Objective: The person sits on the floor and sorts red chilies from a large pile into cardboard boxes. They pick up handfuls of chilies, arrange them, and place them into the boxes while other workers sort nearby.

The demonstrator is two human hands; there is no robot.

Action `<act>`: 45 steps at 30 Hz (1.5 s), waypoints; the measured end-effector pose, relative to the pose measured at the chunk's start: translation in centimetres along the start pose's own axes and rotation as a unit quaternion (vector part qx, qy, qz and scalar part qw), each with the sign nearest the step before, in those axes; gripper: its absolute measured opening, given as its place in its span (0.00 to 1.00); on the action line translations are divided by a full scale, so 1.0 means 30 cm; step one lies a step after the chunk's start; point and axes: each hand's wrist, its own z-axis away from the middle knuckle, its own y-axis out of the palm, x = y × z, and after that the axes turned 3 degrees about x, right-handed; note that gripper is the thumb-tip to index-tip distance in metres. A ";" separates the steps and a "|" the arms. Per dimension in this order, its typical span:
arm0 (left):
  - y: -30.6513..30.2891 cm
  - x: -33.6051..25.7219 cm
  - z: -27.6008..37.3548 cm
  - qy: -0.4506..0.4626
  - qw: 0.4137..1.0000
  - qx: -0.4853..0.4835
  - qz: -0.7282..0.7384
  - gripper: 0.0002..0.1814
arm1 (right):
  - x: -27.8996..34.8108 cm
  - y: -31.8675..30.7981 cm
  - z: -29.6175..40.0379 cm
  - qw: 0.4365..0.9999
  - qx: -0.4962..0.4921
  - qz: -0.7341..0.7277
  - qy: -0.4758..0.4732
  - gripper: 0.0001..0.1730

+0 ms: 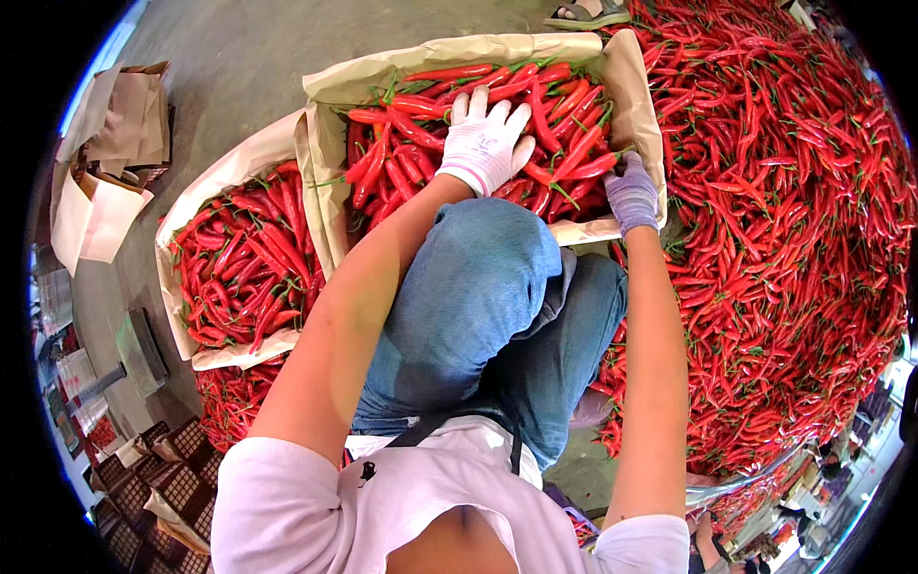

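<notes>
My left hand (488,143), in a white knit glove with a pink cuff, lies palm down with its fingers spread on the red chili peppers (423,172) in a paper-lined box (459,54). In a purple-grey glove, my right hand (634,192) is inside the same box at its right corner. Its dark fingertips meet the stem end of a red chili pepper (592,167); whether they grip it is unclear. Brown paper lining (635,93) stands up along the box walls. My bent knee (495,244) in blue jeans presses close to the box's near side.
A second paper-lined box (244,273) of chilies adjoins on the left. A large chili heap (782,251) covers the right side. Folded brown paper (133,122) lies at far left, brown plastic crates (154,495) at lower left. Another person's sandaled foot (592,13) is beyond the box.
</notes>
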 end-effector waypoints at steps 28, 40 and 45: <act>-0.126 0.150 0.147 0.007 0.993 0.023 0.119 0.22 | 0.095 -0.113 0.138 0.867 -0.010 0.318 -0.384 0.32; -0.123 0.082 0.038 0.109 0.966 0.213 0.098 0.17 | 0.151 -0.196 0.070 0.822 0.148 0.372 -0.405 0.31; -0.153 0.068 0.004 -0.004 0.952 0.067 0.299 0.13 | 0.055 -0.203 0.050 0.908 0.068 0.107 -0.401 0.22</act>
